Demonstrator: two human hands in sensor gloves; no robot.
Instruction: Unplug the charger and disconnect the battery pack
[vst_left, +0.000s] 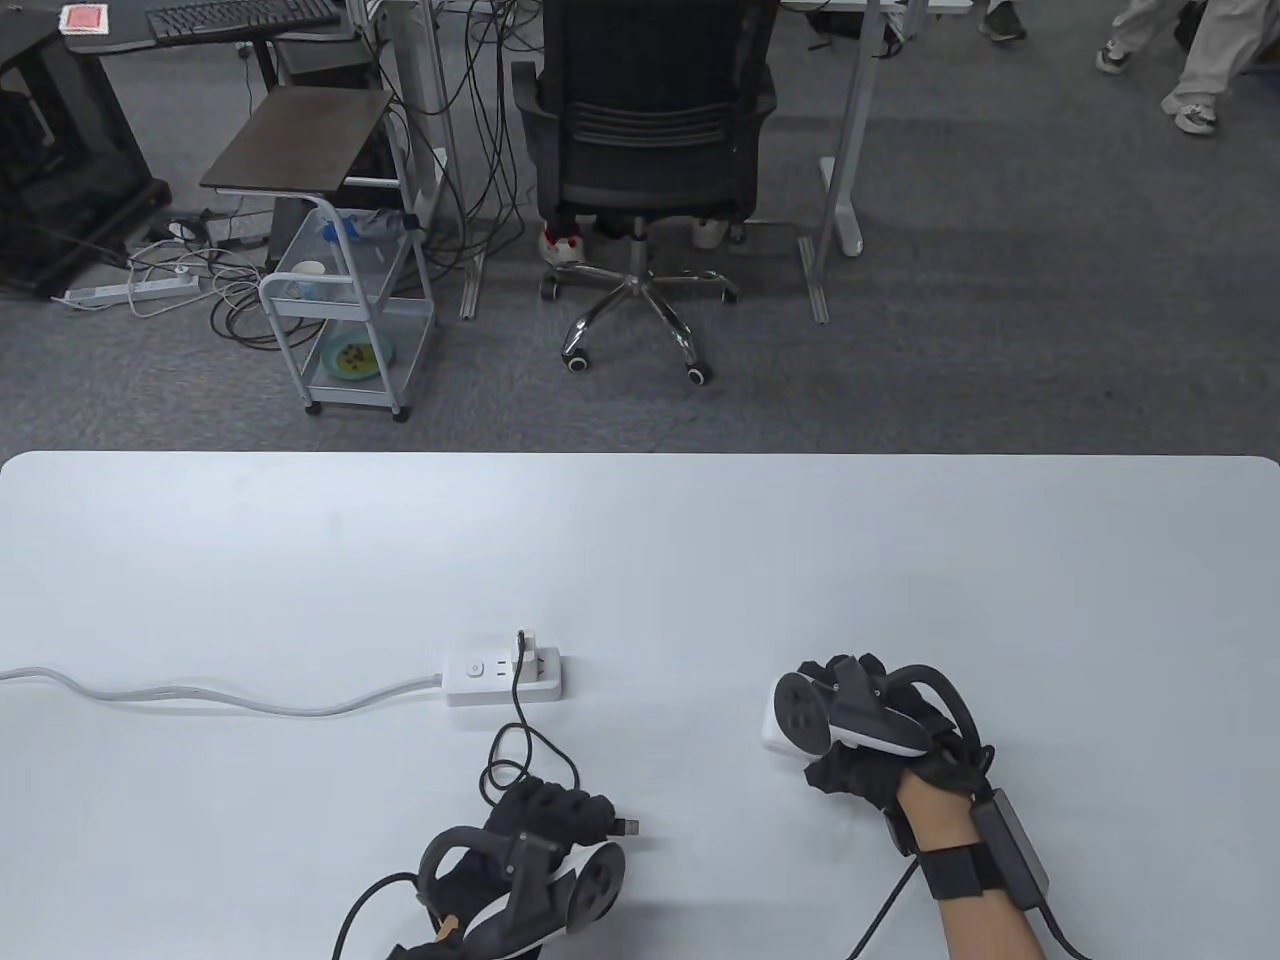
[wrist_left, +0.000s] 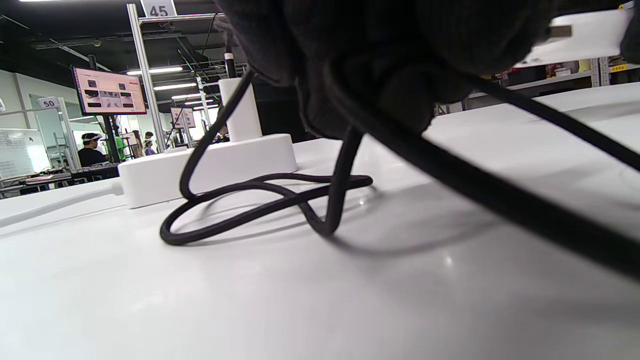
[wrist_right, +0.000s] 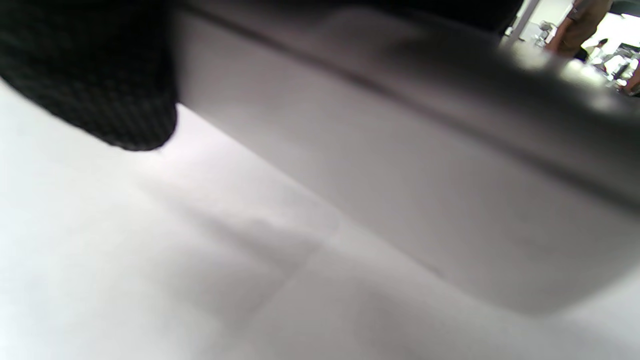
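Observation:
A white power strip (vst_left: 505, 680) lies mid-table with a small white charger (vst_left: 531, 643) plugged into it. A black cable (vst_left: 520, 735) runs from the charger, loops on the table and ends in my left hand (vst_left: 548, 815). That hand grips the cable near its USB plug (vst_left: 628, 827), which sticks out free to the right. My right hand (vst_left: 850, 720) holds the white battery pack (vst_left: 771, 722), apart from the plug. The left wrist view shows the strip (wrist_left: 210, 165), the charger (wrist_left: 241, 112) and the cable loop (wrist_left: 270, 200). The right wrist view shows the pack (wrist_right: 400, 175) blurred and close.
The strip's white lead (vst_left: 200, 695) runs off the table's left edge. The white table (vst_left: 640, 540) ends at its far edge, with an office chair (vst_left: 645, 150) and a small cart (vst_left: 345, 300) on the floor beyond.

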